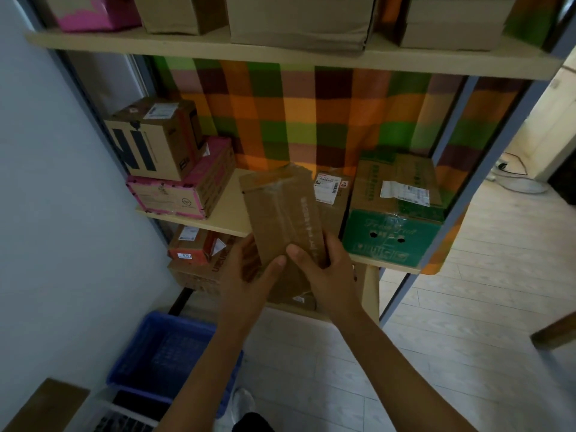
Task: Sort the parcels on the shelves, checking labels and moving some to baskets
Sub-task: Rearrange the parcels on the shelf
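Before the middle shelf, the left hand and the right hand are together holding a flat brown parcel by its near end. The left thumb is lying along the face, with the fingers out of sight beneath. The right thumb is pressing on the face while its fingers are curling round the right edge. The parcel is tilting up and away, its far end hanging over the shelf between the pink box and the green box and covering part of a labelled box behind.

This looks like the label check. The face on show is carrying only tape and a line of print, and no shipping label is showing. The next move probably calls for turning the parcel over to find the label. After that comes the choice between the shelf and the blue basket on the floor to the left.

The print is too blurred to read, and the parcel's underside is hidden. Whether its far end is touching the shelf cannot be told. What may be a paler basket is running off the bottom edge.
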The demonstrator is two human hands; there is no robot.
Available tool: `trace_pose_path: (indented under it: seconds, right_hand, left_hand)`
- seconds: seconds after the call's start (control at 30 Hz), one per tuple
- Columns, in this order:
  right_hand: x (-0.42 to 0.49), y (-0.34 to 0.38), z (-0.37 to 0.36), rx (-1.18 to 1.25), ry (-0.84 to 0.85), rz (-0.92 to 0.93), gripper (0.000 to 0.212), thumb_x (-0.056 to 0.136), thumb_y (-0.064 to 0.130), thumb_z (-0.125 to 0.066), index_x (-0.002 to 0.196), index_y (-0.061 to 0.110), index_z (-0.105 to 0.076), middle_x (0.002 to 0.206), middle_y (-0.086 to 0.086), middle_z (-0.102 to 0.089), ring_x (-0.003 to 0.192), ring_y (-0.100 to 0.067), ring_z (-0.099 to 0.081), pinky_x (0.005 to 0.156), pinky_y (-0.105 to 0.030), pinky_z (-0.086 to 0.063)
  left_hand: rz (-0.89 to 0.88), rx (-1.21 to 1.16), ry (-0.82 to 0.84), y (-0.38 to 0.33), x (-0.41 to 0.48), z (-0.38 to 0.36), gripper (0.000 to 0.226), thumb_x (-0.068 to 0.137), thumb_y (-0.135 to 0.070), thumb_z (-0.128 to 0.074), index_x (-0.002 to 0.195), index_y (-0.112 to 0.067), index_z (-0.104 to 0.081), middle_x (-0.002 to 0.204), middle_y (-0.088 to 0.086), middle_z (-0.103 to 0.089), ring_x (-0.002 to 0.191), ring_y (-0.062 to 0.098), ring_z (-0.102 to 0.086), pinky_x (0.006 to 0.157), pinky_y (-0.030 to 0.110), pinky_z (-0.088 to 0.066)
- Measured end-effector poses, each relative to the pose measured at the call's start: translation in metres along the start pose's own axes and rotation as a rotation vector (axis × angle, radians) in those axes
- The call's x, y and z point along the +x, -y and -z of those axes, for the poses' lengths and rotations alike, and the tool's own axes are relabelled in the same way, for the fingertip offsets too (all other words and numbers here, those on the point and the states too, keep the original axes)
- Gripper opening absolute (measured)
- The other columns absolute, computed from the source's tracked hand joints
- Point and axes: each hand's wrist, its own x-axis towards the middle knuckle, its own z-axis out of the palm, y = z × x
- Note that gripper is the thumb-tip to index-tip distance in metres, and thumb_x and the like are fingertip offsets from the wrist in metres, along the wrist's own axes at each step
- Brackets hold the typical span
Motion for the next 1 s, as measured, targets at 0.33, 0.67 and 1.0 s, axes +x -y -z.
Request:
trace_pose_path:
  seconds: [0.33,0.67,1.0]
  right_hand:
    - [0.006,-0.010,0.018,-0.017,0.002,-0.153,0.008,0.091,0.042,-0.066,0.091,0.045,-0.059,0.092,0.024,-0.063,0.090,-0.001,-0.063,0.075,-0.018,-0.050]
    - [-0.015,-0.025,-0.002,0.083,0.151,-0.214,0.043,0.076,0.054,-0.063,0.117,0.040,-0.066,0.105,0.015,-0.074,0.101,-0.006,-0.068,0.094,-0.034,-0.056]
    - [-0.027,-0.050,-0.025,0.156,-0.069,-0.262,0.010,0.093,0.029,-0.067,0.096,0.039,-0.068,0.096,0.013,-0.074,0.092,-0.002,-0.070,0.082,-0.024,-0.054]
  left_hand:
    - [0.111,0.058,0.060,0.010,-0.026,-0.003,0.079,0.074,-0.076,-0.062,0.137,-0.029,-0.050,0.127,-0.008,-0.061,0.106,-0.010,-0.060,0.079,0.010,-0.051]
    - [0.136,0.180,-0.025,0.017,-0.023,0.011,0.066,0.084,-0.056,-0.070,0.138,-0.023,-0.054,0.125,-0.008,-0.065,0.107,-0.009,-0.061,0.081,0.008,-0.050]
    - [0.173,0.140,-0.085,0.029,-0.052,0.006,0.072,0.074,-0.055,-0.064,0.138,-0.024,-0.050,0.129,-0.007,-0.063,0.116,0.006,-0.061,0.098,0.039,-0.053]
